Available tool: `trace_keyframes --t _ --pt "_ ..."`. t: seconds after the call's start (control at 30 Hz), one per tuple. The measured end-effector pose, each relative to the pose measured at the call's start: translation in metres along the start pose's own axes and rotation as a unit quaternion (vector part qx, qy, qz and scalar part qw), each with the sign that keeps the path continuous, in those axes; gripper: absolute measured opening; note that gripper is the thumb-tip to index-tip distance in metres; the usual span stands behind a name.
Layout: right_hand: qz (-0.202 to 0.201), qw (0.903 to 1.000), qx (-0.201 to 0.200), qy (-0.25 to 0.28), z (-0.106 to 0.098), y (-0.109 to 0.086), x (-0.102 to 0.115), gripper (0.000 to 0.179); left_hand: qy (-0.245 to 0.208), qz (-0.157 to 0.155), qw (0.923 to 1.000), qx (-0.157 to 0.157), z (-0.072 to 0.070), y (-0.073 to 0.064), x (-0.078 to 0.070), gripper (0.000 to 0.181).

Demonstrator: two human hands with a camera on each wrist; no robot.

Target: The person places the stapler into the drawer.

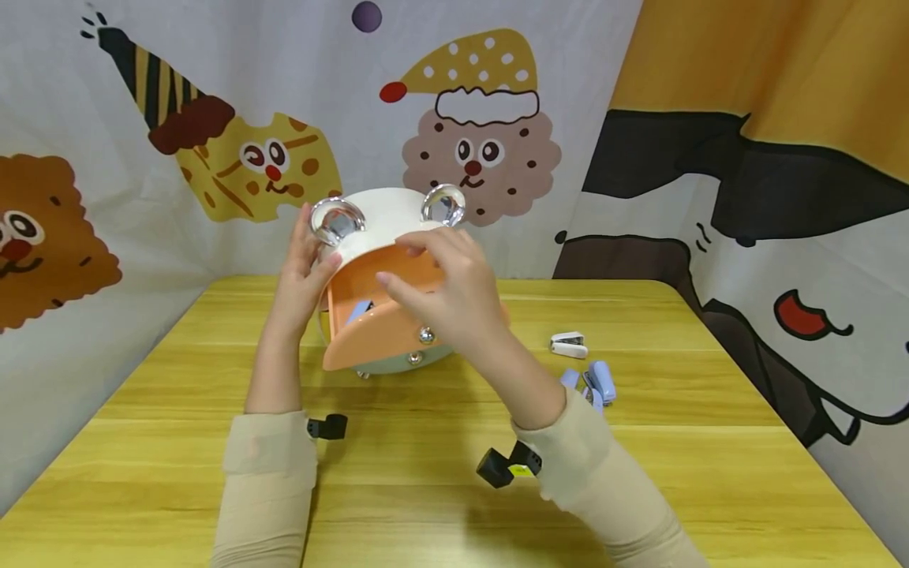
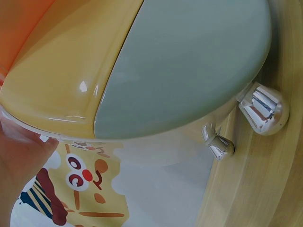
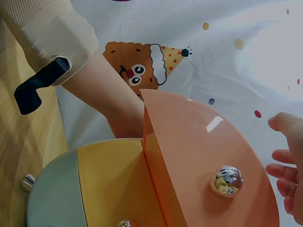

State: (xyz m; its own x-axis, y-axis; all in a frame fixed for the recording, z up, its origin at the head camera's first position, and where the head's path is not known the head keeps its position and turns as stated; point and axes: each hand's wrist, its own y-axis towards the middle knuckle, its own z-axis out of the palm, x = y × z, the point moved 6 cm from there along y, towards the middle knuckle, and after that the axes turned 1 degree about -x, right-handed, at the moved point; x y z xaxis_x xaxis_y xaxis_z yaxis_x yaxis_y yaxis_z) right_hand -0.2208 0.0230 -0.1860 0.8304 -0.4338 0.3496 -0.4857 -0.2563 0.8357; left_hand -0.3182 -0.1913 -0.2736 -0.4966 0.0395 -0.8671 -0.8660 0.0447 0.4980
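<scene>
An alarm-clock-shaped drawer box with a white body stands on the table in the head view. Its orange top drawer is pulled out, and a light blue object lies inside. Below it are a yellow drawer and a green drawer, both closed. My left hand grips the box's left side, thumb at the front rim and fingers behind. My right hand hovers over the orange drawer, fingers spread from the thumb and holding nothing. A silver knob sits on the drawer front.
To the right on the wooden table lie a white mini stapler and a light blue stapler. Another blue piece beside them is partly hidden by the right forearm. A cartoon-printed curtain hangs behind the table.
</scene>
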Motion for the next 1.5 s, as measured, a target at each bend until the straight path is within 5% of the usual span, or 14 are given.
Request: trace_keyframes --t 0.2,0.53,1.5 --pt "-0.038 0.9968 -0.068 0.016 -0.015 -0.013 0.003 0.028 -0.001 0.001 1.0000 0.002 0.000 0.000 -0.001 0.077" --pt "-0.028 0.9929 -0.115 0.011 -0.021 -0.042 -0.003 0.024 0.003 -0.006 1.0000 0.002 -0.001 0.000 0.001 0.077" --pt "0.035 0.9969 -0.068 -0.017 0.009 -0.085 -0.023 0.033 0.004 -0.003 1.0000 0.001 -0.001 0.001 0.002 0.077"
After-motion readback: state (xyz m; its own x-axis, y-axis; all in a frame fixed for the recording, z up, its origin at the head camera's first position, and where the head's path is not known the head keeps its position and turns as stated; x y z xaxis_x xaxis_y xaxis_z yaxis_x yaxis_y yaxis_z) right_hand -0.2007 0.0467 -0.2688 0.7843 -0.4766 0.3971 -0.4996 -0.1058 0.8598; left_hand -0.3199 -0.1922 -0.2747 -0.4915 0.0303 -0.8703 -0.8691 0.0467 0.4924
